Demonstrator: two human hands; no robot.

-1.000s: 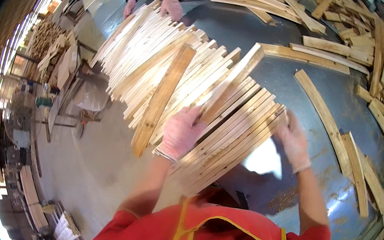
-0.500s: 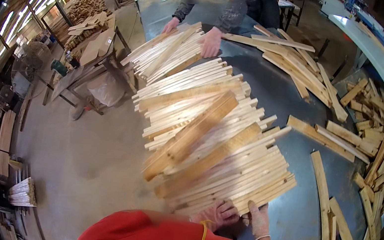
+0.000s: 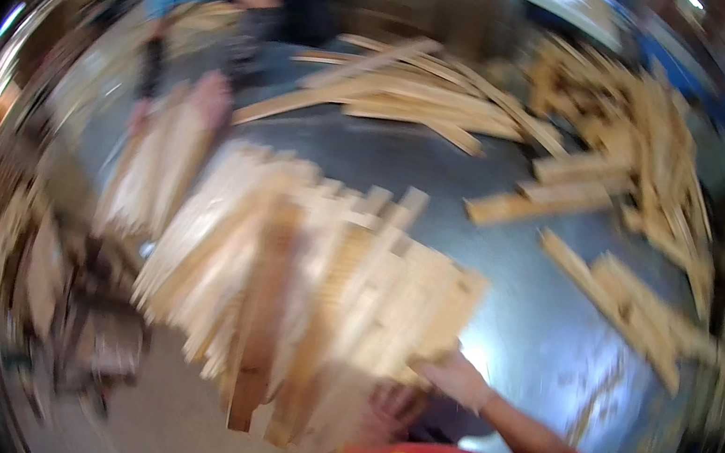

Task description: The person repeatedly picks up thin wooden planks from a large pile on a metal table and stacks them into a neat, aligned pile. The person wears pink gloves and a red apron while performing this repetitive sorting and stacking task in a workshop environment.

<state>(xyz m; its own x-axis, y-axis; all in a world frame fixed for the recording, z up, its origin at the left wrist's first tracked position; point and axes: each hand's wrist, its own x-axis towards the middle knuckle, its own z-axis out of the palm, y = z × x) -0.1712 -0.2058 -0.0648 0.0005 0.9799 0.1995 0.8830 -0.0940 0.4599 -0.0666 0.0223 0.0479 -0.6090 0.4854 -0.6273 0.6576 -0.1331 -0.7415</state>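
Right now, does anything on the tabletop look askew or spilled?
Yes: a darker brown board lies askew atop the row of pale wooden slats, angled against their run. A brown streak, too blurred to identify, also marks the shiny tabletop at right.

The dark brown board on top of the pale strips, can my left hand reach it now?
Probably yes: nothing covers the dark brown board, though a yellowish board and some pale strips lie between it and your left hand.
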